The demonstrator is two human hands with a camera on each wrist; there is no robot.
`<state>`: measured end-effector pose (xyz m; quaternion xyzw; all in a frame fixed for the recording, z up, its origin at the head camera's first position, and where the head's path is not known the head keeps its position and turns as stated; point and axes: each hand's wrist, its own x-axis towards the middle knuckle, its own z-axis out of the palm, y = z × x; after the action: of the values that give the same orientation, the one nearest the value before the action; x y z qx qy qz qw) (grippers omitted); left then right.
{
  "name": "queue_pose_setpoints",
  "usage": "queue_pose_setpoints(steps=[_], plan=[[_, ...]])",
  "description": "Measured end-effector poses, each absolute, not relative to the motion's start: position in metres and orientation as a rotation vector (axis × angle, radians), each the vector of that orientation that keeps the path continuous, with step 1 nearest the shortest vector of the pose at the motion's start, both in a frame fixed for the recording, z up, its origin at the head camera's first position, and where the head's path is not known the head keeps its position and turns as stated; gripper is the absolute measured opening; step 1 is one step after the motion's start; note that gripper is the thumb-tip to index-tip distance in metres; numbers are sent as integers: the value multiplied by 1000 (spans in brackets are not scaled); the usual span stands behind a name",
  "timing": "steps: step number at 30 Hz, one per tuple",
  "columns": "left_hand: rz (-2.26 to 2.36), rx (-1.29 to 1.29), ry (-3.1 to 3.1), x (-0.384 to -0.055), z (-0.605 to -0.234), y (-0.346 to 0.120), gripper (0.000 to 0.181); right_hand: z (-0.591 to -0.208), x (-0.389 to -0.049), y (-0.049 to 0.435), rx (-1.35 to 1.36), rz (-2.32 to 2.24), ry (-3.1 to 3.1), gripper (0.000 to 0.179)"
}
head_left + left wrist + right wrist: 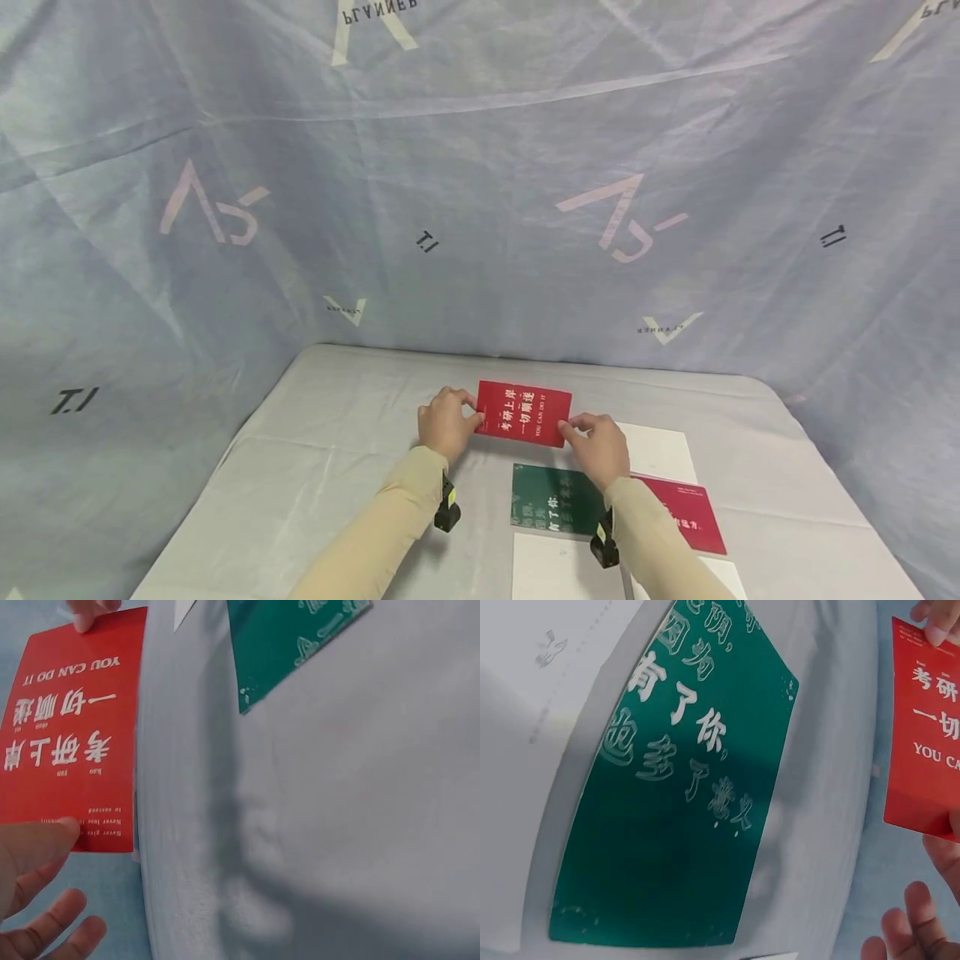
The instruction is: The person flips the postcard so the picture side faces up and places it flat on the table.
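Both hands hold a red card (523,414) printed with white Chinese characters and "YOU CAN DO IT", raised over the far part of the table. At its left end, my left hand (447,422) pinches it between thumb and fingers. My right hand (602,452) grips the opposite end the same way. In the left wrist view the left thumb presses on the card's printed face (75,780), and the other fingers spread behind and below. Below the right hand lies a green card (682,795) with white lettering, partly covered by the right wrist in the head view.
A second red card (692,518) lies right of the green one, partly behind the right forearm. White cards (656,452) (553,565) lie beyond and nearer. Pale cloth covers the table (315,483), and a printed grey-blue curtain (480,183) hangs behind it.
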<state>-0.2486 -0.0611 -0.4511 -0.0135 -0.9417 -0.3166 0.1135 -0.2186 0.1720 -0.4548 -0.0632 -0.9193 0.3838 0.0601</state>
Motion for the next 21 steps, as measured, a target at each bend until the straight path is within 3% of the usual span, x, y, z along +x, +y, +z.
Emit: queue_pose_setpoints(steps=[10, 21], plan=[[-1188, -234, -2754, -254, -456, -67, 11, -460, -217, 187, -252, 1251, -2811, 41], [-1270, -406, -2684, -258, -460, -68, 14, -461, -219, 193, -429, 1467, -2765, 89]])
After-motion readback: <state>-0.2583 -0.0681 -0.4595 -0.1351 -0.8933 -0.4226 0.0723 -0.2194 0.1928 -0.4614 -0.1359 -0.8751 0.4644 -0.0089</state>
